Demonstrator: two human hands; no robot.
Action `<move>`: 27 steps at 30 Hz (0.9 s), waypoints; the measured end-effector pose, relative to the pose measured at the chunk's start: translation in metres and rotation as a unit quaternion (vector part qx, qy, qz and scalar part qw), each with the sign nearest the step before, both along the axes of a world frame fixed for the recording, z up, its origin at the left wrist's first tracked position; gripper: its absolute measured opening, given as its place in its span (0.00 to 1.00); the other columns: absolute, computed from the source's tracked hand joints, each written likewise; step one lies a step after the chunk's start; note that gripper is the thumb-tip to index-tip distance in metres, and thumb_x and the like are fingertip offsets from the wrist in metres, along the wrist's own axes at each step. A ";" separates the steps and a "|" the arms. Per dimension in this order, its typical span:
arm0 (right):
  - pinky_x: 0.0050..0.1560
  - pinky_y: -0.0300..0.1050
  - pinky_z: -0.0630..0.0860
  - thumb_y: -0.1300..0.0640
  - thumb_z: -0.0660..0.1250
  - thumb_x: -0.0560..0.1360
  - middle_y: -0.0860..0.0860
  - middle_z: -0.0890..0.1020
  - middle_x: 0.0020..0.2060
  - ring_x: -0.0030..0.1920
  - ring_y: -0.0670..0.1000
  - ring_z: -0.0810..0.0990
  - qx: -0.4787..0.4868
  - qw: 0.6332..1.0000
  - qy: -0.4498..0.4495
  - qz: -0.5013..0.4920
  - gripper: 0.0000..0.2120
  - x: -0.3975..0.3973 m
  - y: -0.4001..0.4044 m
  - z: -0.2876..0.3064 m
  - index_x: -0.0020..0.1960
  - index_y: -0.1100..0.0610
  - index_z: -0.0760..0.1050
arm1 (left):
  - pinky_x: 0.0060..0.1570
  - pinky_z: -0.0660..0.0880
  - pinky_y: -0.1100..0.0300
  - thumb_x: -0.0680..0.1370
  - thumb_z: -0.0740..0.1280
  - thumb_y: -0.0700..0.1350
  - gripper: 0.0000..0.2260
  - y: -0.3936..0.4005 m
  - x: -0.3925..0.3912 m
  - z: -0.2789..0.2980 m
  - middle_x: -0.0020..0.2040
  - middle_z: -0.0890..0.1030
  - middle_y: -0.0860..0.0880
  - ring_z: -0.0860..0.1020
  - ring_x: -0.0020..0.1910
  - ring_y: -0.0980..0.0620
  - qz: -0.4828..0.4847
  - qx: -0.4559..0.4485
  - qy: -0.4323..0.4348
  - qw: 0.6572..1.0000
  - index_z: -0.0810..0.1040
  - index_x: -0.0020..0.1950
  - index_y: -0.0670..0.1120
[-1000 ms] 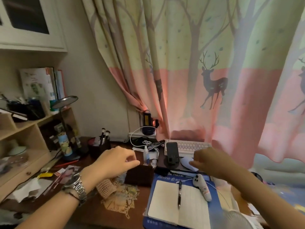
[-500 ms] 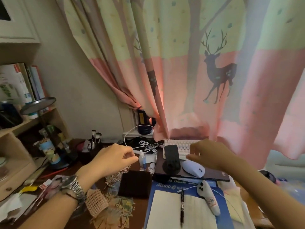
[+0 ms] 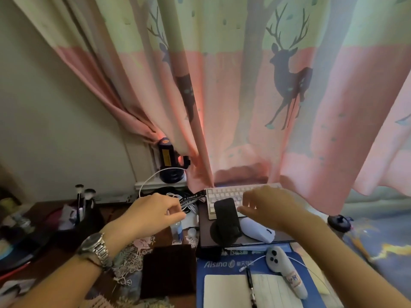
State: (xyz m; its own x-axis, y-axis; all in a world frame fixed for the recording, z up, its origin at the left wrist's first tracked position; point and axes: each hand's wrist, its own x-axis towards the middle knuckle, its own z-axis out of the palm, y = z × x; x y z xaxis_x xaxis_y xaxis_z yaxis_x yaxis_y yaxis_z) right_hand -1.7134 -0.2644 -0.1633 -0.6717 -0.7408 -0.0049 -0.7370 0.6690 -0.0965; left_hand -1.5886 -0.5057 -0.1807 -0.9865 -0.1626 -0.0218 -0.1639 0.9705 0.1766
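My left hand (image 3: 153, 215), with a metal watch (image 3: 95, 250) on its wrist, hovers over a tangle of white cables (image 3: 175, 196) and a black printed strap (image 3: 191, 197). Its fingers are loosely curled, thumb close to the index finger, and nothing is held. My right hand (image 3: 270, 206) hovers over the white keyboard (image 3: 222, 193) with its fingers bent downward, just right of a black phone (image 3: 225, 213) standing on a round holder. A white mouse (image 3: 258, 230) lies just below that hand.
The cluttered desk also holds a dark pouch (image 3: 169, 270), a small bottle (image 3: 177, 230), a brush holder (image 3: 82, 210), an open notebook (image 3: 229, 290) with a pen (image 3: 250, 283), and a white controller (image 3: 280, 263) on a blue mat (image 3: 213, 264). A deer-print curtain (image 3: 266, 107) hangs behind.
The view has moved closer to the curtain and the back of the desk. Both hands have reached further forward, the right one now over the keyboard and the left over the cables.
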 end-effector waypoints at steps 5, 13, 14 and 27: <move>0.50 0.51 0.77 0.41 0.58 0.77 0.48 0.81 0.47 0.47 0.51 0.79 -0.034 0.999 0.000 0.002 0.16 0.008 -0.014 -0.040 0.49 0.51 0.76 | 0.39 0.68 0.64 0.77 0.60 0.62 0.11 -0.014 0.004 -0.032 0.43 0.78 0.62 0.75 0.43 0.63 -0.003 -0.021 0.016 1.000 0.77 0.48 0.58; 0.48 0.49 0.77 0.42 0.58 0.77 0.48 0.81 0.46 0.46 0.51 0.79 -0.051 0.998 0.023 -0.018 0.15 0.041 -0.021 -0.135 0.49 0.51 0.75 | 0.43 0.73 0.61 0.76 0.59 0.64 0.14 -0.032 0.017 -0.111 0.44 0.80 0.59 0.77 0.43 0.60 -0.024 -0.098 0.037 0.994 0.77 0.48 0.57; 0.49 0.49 0.77 0.42 0.58 0.77 0.48 0.81 0.46 0.46 0.51 0.79 -0.060 0.997 0.035 -0.020 0.15 0.047 -0.024 -0.145 0.50 0.52 0.76 | 0.44 0.73 0.60 0.76 0.58 0.64 0.14 -0.035 0.022 -0.120 0.44 0.80 0.59 0.77 0.43 0.60 -0.031 -0.109 0.043 0.993 0.77 0.48 0.57; 0.48 0.45 0.74 0.40 0.58 0.77 0.45 0.80 0.50 0.50 0.48 0.77 -0.049 0.993 0.057 -0.095 0.13 0.193 -0.044 -0.196 0.51 0.47 0.75 | 0.43 0.74 0.60 0.76 0.59 0.64 0.14 -0.068 0.137 -0.166 0.46 0.80 0.59 0.76 0.44 0.61 -0.117 -0.114 0.076 0.984 0.78 0.49 0.58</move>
State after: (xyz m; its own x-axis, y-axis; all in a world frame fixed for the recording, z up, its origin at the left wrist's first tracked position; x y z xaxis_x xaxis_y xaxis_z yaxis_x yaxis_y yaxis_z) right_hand -1.5208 -0.3081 -0.3591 -0.7908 -0.5947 0.1449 -0.6090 0.7880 -0.0902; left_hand -1.4514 -0.5735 -0.3466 -0.9867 0.0849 0.1387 0.0793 0.9958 -0.0457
